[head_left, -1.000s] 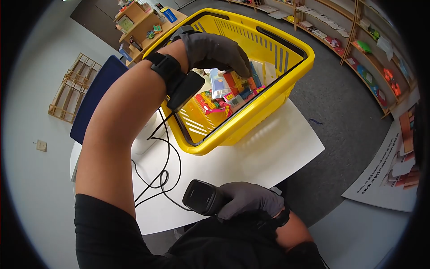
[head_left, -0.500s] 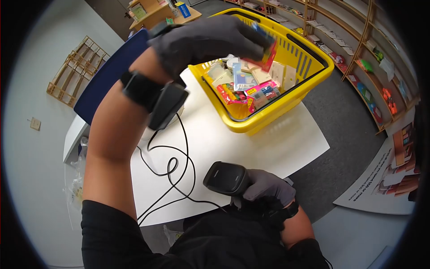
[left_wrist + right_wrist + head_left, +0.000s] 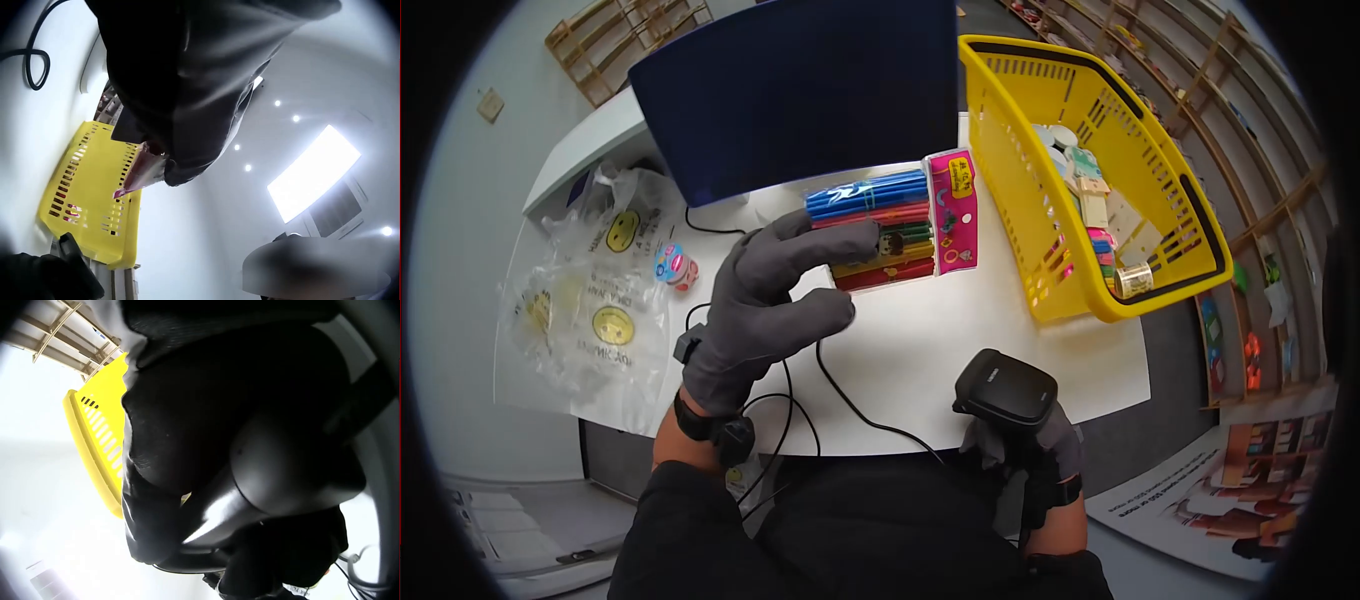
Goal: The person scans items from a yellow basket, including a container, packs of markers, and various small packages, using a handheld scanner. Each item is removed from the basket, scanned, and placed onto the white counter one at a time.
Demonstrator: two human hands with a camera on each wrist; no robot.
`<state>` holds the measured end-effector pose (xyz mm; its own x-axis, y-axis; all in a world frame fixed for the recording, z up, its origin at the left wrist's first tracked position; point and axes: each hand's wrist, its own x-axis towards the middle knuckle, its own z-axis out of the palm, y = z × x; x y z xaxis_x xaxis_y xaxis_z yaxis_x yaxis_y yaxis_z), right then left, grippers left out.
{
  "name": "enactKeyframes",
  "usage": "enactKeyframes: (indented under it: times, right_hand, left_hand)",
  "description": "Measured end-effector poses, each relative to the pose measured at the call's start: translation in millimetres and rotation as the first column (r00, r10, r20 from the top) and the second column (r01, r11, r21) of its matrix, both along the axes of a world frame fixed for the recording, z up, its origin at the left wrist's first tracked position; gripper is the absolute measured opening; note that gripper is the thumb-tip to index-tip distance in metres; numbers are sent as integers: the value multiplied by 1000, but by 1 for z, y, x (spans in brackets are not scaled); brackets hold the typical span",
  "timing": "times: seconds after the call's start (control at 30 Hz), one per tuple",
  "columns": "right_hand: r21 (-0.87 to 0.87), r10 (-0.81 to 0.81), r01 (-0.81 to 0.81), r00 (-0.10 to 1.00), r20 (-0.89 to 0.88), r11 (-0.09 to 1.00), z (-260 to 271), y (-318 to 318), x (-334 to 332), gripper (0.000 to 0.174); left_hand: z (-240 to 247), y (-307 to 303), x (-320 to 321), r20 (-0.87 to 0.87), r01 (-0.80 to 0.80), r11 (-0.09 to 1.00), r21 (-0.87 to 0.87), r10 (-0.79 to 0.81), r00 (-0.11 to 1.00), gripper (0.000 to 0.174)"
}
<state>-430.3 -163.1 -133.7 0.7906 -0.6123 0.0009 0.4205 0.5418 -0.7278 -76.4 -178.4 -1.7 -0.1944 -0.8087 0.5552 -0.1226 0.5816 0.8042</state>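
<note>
In the head view my gloved left hand (image 3: 775,290) holds a clear packet of coloured sticks (image 3: 880,225) with a pink header card. The index finger lies across its front and the thumb stands apart below; other fingers are hidden behind the packet. The left wrist view shows the packet's pink edge (image 3: 140,172) beyond the glove. My right hand (image 3: 1055,440), low at the table's front edge, grips a black handheld scanner (image 3: 1008,388), its head facing up. A yellow shopping basket (image 3: 1000,130) with assorted packets and a gold-coloured roll (image 3: 1133,281) stands right of the packet.
A dark blue panel (image 3: 800,100) rises behind the packet. Crumpled clear plastic bags (image 3: 615,285) with smiley prints and a small pink-and-blue cup (image 3: 675,268) lie at the left. Black cable (image 3: 855,400) loops across the white table (image 3: 920,350). Wooden shelves (image 3: 1260,225) stand beyond the basket.
My left hand has come out of the basket with the packet and moved left and toward me over the table. The view has turned left; my right hand keeps holding the scanner.
</note>
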Motion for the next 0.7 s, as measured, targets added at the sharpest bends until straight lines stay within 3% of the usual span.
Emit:
enactKeyframes:
  times: [0.1, 0.27, 0.37, 0.5, 0.63, 0.7]
  right_hand:
    - [45, -11, 26, 949, -316, 999, 6, -3, 0, 60]
    - [-19, -143, 142, 961, -236, 990, 16, 7, 23, 68]
    - [-132, -228, 187, 840, -493, 973, 39, 13, 42, 70]
    - [-106, -266, 263, 711, -651, 959, 85, 31, 68, 66]
    - [-95, -313, 373, 586, -748, 923, 100, 37, 90, 56]
    - [-125, -293, 299, 622, -726, 946, 99, 32, 87, 52]
  left_hand:
    - [-35, 8, 16, -127, -92, 986, 142, 110, 986, 42]
    - [-70, 6, 24, -294, -150, 911, 383, 274, 916, 37]
    - [-79, 4, 24, -330, -122, 910, 396, 265, 906, 41]
    - [-81, 4, 15, -322, -105, 933, 343, 222, 920, 46]
    - [-89, 3, 13, -261, -94, 956, 278, 169, 950, 49]
    - [-93, 3, 12, -239, -95, 961, 261, 159, 958, 50]
